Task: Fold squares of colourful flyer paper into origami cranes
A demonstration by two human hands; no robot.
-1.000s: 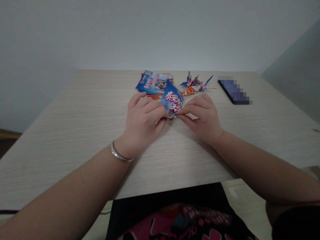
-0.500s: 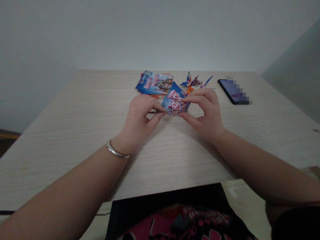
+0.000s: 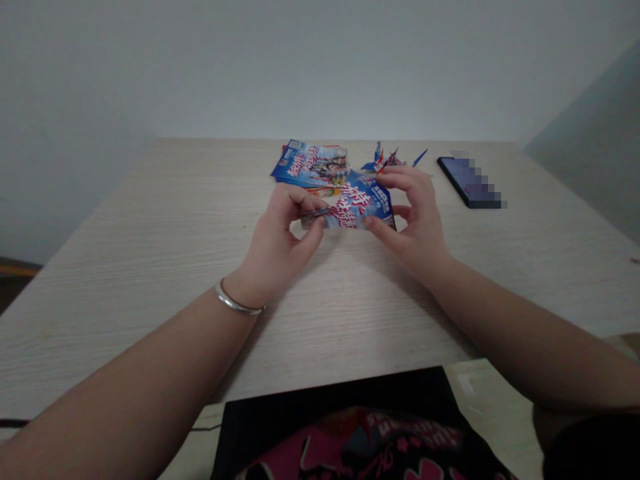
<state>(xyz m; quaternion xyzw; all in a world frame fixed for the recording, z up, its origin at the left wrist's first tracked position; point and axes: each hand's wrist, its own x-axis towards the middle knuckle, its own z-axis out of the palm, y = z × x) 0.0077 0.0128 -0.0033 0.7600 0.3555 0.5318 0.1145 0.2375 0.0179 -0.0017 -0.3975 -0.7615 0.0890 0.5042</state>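
Pinching printed paper (image 3: pixel 355 205), left hand (image 3: pixel 280 235), right hand (image 3: pixel 417 223), spread wider than before

Over the middle of pale wooden surface (image 3: pixel 175 220): blue printed folded paper sheet (image 3: pixel 357 208), pinched between left hand (image 3: pixel 280 237) at its left end and right hand (image 3: pixel 417 220) at its right. Just behind, flat stack of blue printed paper sheets (image 3: pixel 310 163); right of that, small folded paper cranes (image 3: pixel 385 159); farther right, dark flat rectangular phone (image 3: pixel 463 177).
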